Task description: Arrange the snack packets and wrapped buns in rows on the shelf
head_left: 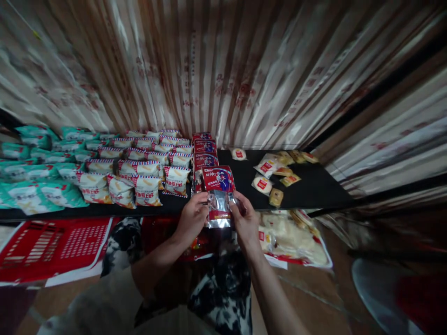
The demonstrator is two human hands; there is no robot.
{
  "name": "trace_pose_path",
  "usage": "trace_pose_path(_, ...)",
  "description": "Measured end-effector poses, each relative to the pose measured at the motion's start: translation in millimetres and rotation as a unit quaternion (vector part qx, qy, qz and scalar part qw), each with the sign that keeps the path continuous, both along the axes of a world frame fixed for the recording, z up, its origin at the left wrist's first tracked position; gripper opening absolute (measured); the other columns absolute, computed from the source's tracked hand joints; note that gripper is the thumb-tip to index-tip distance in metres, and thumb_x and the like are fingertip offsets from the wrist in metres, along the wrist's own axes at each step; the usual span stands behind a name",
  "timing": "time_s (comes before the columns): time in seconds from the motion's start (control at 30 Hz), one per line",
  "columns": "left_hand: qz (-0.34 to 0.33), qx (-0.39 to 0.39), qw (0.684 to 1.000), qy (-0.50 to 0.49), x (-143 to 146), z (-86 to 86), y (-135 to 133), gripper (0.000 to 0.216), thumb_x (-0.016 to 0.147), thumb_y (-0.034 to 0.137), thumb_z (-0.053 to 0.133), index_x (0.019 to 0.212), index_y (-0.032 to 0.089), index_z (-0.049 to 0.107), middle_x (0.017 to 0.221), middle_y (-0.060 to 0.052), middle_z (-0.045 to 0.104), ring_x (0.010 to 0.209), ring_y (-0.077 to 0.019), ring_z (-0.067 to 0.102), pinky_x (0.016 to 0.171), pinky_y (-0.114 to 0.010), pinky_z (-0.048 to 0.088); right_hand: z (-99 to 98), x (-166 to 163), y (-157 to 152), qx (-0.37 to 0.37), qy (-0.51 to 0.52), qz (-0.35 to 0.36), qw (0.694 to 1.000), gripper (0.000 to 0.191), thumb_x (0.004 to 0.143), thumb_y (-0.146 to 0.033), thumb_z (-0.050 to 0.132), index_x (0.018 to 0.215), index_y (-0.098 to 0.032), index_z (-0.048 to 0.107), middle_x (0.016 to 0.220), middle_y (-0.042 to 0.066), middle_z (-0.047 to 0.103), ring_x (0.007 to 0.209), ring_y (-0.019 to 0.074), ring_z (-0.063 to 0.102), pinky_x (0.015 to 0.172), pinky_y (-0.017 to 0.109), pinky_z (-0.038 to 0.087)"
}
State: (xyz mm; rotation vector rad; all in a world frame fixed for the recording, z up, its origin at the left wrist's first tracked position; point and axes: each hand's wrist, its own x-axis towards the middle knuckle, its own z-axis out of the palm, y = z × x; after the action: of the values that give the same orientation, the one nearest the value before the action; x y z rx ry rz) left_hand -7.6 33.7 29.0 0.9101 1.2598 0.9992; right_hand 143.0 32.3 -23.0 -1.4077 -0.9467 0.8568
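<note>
Between my two hands is a red and silver snack pouch [220,179], held upright at the shelf's front edge. My left hand [193,215] pinches its left side, and my right hand [243,215] grips the right side with the thumb in front. Directly behind the pouch runs a row of matching red pouches [205,160] going back along the black shelf [237,179]. Left of that row stand several white snack bags [148,190] with striped tops. The held pouch hides part of the nearest red pouch.
Teal snack bags [52,193] fill the shelf's left end. Small wrapped packets [267,167] lie loosely on the right. Below are a red basket [84,244] at left and a container of pale packets [293,235] at right. A pleated curtain [206,60] hangs behind the shelf.
</note>
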Motion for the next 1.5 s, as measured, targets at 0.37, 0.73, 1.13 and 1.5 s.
trace_pose_path(0.37, 0.062, 0.125, 0.987, 0.084, -7.1, -25.2, 44.2, 0.025, 0.073, 0.014, 0.053, 0.090, 0.018, 0.071, 0.107, -0.007, 0.066, 0.098, -0.0204, 0.061, 0.086, -0.035, 0.052, 14.5, -18.5, 44.6, 0.055, -0.173, 0.016, 0.983, 0.034, 0.084, -0.036, 0.051, 0.111, -0.020, 0.065, 0.108, 0.008, 0.068, 0.101, 0.0228, 0.059, 0.093, 0.041, 0.045)
trace_pose_path(0.73, 0.018, 0.209, 0.941, 0.266, -7.4, -42.4, 43.9, 0.035, 0.076, 0.010, 0.047, 0.105, 0.014, 0.066, 0.131, -0.014, 0.050, 0.120, -0.0263, 0.050, 0.096, -0.043, 0.048, -1.2, -26.9, 55.0, 0.102, -0.313, -0.004, 0.944, 0.032, 0.086, -0.030, 0.046, 0.109, -0.019, 0.065, 0.111, 0.010, 0.066, 0.119, 0.0257, 0.046, 0.102, 0.048, 0.038)
trace_pose_path(1.13, 0.022, 0.301, 0.860, 0.411, -0.1, -49.7, 36.4, 0.033, 0.081, 0.015, 0.047, 0.111, 0.010, 0.060, 0.135, -0.019, 0.046, 0.120, -0.0291, 0.048, 0.102, -0.048, 0.041, -12.8, -25.9, 56.2, 0.103, -0.342, 0.005, 0.934, 0.034, 0.088, -0.030, 0.044, 0.112, -0.016, 0.064, 0.119, 0.011, 0.063, 0.123, 0.0258, 0.045, 0.103, 0.049, 0.038)
trace_pose_path(1.5, -0.011, 0.368, 0.812, 0.452, -6.9, -42.5, 39.4, 0.048, 0.083, 0.013, 0.044, 0.131, 0.017, 0.047, 0.144, -0.011, 0.043, 0.134, -0.0273, 0.033, 0.110, -0.049, 0.031, -8.0, -30.0, 57.5, 0.132, -0.377, 0.019, 0.917, 0.034, 0.088, -0.026, 0.046, 0.118, -0.021, 0.062, 0.133, 0.009, 0.055, 0.130, 0.0267, 0.038, 0.104, 0.055, 0.037)
